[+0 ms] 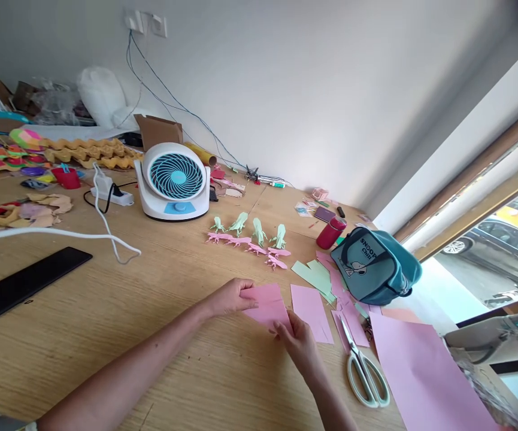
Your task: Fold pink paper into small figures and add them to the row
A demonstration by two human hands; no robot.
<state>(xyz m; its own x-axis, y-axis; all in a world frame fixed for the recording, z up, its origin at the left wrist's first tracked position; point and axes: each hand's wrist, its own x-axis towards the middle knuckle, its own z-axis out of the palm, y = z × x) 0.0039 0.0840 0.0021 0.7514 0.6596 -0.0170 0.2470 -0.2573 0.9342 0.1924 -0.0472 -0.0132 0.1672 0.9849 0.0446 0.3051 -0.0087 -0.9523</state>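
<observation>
We have both hands closed on one piece of pink paper, held just above the wooden counter (160, 281). Our left hand (232, 297) pinches the left edge of the pink piece (266, 304) between thumb and fingers, and our right hand (298, 342) grips its lower right corner, thumb on top. Just right of it lies a pink rectangle (311, 313), and beyond that we see pink and green scraps beside open white-handled scissors (362, 372), whose blades rest over pink paper. A large pink sheet (429, 374) lies at the far right. Ahead of our hands stand green folded figures (259, 231), with a row of pink folded figures (255, 246) in front of them. A red bottle (331, 232) stands near a teal bag (375, 263) on the right. To the left we have a white fan (175, 181), a power strip (112, 193) and a dark, flat slab (27, 284).
</observation>
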